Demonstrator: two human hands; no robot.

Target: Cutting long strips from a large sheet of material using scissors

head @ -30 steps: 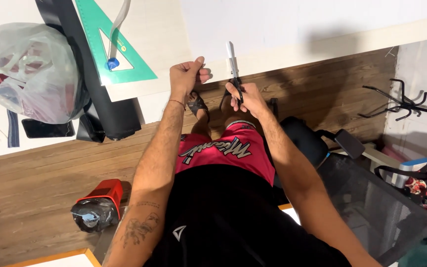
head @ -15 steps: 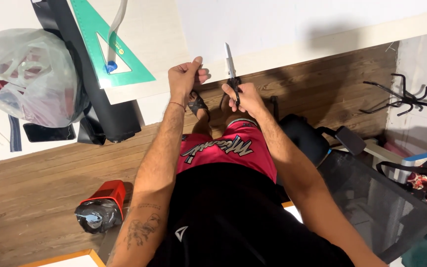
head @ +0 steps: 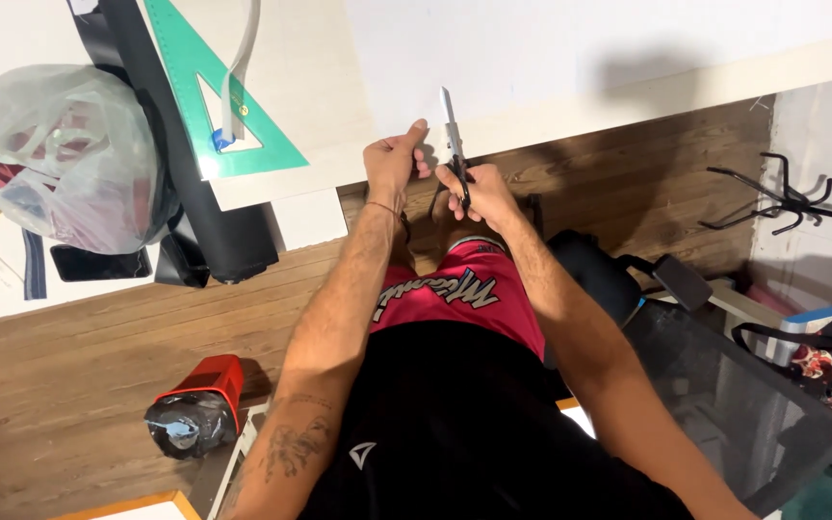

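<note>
Your scissors (head: 454,144) stand at the near edge of the white sheet (head: 570,48) on the counter (head: 300,77), blades pointing away from you. Your right hand (head: 479,193) has its grip closed through the black handles. Your left hand (head: 393,162) pinches the sheet's edge just beside them. A green set square (head: 195,67) lies well to the left.

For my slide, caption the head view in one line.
Right hand works scissors into a white sheet while the left hand grips its edge.

Scissors (head: 455,144): black handles, silver blades. Set square (head: 233,106): green. Shorts (head: 464,299): red. Floor (head: 69,385): brown wood-grain. Sheet (head: 551,48): white.
</note>
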